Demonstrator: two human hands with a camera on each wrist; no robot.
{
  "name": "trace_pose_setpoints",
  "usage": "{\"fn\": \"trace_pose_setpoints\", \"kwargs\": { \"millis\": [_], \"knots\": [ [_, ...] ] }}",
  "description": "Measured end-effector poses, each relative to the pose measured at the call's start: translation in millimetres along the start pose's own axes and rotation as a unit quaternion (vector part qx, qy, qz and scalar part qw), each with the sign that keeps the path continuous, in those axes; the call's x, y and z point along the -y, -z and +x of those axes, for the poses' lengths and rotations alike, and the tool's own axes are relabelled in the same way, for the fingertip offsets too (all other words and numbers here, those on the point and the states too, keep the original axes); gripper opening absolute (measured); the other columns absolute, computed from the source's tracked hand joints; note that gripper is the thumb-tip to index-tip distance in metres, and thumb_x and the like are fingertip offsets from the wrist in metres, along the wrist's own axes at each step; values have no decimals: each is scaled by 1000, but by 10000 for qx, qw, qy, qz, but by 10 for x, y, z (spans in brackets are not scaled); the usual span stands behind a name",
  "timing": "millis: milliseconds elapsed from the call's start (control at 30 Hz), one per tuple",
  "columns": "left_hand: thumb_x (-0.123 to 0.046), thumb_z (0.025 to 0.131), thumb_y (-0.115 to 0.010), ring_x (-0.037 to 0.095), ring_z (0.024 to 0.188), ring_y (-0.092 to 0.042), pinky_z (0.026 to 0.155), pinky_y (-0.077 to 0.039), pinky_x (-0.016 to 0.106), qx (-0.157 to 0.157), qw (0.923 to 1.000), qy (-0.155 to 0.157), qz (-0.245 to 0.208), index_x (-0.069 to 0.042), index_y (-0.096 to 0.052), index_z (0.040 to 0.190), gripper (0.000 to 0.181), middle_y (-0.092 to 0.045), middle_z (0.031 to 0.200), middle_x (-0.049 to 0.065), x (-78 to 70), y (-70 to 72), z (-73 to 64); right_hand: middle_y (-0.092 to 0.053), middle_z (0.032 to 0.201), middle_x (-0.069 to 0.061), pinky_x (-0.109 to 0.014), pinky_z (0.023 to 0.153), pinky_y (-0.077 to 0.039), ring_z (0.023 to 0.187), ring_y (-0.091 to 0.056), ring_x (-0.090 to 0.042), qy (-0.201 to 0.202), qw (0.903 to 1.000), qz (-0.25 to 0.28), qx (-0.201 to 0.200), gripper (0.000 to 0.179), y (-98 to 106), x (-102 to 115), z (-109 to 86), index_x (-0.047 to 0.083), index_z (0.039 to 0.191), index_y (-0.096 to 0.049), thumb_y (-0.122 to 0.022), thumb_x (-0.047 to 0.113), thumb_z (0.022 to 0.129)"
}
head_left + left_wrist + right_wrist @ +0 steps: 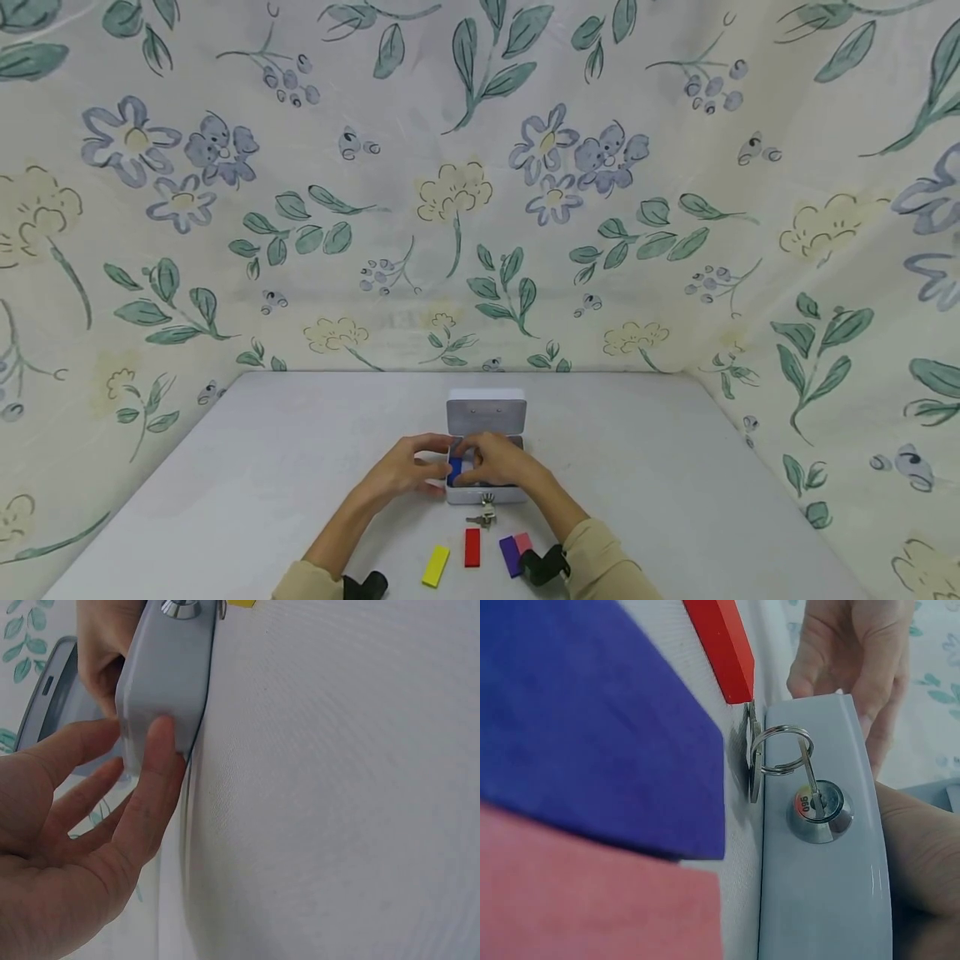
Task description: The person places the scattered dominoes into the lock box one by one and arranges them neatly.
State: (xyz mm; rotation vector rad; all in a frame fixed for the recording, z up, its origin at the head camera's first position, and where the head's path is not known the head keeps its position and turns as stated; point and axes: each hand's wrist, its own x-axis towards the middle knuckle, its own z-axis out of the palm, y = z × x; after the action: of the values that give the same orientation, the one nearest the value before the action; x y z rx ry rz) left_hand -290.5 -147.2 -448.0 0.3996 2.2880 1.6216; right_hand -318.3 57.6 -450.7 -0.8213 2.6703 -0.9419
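A small grey-white metal cash box (487, 496) stands with its lid (487, 416) raised and a key (808, 763) in its front lock (821, 814). My right hand (492, 460) reaches into the box, thumb and index finger at the two ends of a flat blue block (454, 470) by the left wall. The other fingers are hidden in the box. Against the outside of that left wall rests my left hand (409, 468), its fingers (159, 746) fairly straight on the side and the thumb by the rim.
In front of the box lie a yellow block (436, 567), a red block (472, 547), a purple block (510, 556) and a pink block (522, 542). A second key (477, 521) hangs from the ring at the table. Floral cloth (480, 317) rises behind the white table (315, 442).
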Motion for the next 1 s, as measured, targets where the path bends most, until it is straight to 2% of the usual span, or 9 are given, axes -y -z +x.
{"fn": "trace_pose_setpoints", "kwargs": {
  "millis": [367, 600, 800, 867, 1000],
  "knots": [
    [-11, 90, -69, 23, 97, -68, 73, -63, 38, -7, 10000, 40, 1, -1, -51, 139, 53, -48, 143, 26, -2, -11, -21, -50, 61, 7, -15, 48, -34, 53, -44, -4, -31, 10000, -15, -4, 41, -24, -2, -5, 12, 115, -70, -82, 28, 80],
    [-11, 90, -69, 25, 98, -68, 73, -63, 39, -33, 10000, -10, -18, -1, -51, 139, 53, -48, 142, 27, 8, -9, -27, -46, 56, 7, -15, 46, -31, 50, -42, -5, 14, 10000, -38, -57, 44, -28, 28, -9, 9, 117, -70, -82, 29, 80],
    [-11, 90, -69, 24, 96, -68, 73, -63, 40, -42, 10000, -48, -74, 0, -51, 139, 53, -47, 142, 27, 3, -2, -27, -54, 63, 2, -15, 48, -35, 54, -45, -5, -27, 9999, -80, -86, 47, 18, 58, -23, 10, 120, -69, -82, 31, 79],
    [-11, 90, -69, 24, 95, -68, 73, -63, 40, -35, 10000, -60, -70, 0, -51, 138, 53, -47, 142, 28, 2, 1, -25, -59, 71, 1, -15, 50, -36, 57, -45, -5, 17, 9999, -64, -93, 48, 45, 68, -36, 10, 120, -68, -82, 30, 79],
    [-10, 90, -69, 24, 96, -68, 73, -63, 39, -39, 10000, -74, 26, -1, -51, 138, 52, -48, 140, 28, -4, 2, -28, -55, 67, 4, -16, 48, -33, 55, -43, -5, 135, 9999, -22, -80, 47, 108, 88, -91, 9, 121, -68, -81, 29, 81]
  ]
}}
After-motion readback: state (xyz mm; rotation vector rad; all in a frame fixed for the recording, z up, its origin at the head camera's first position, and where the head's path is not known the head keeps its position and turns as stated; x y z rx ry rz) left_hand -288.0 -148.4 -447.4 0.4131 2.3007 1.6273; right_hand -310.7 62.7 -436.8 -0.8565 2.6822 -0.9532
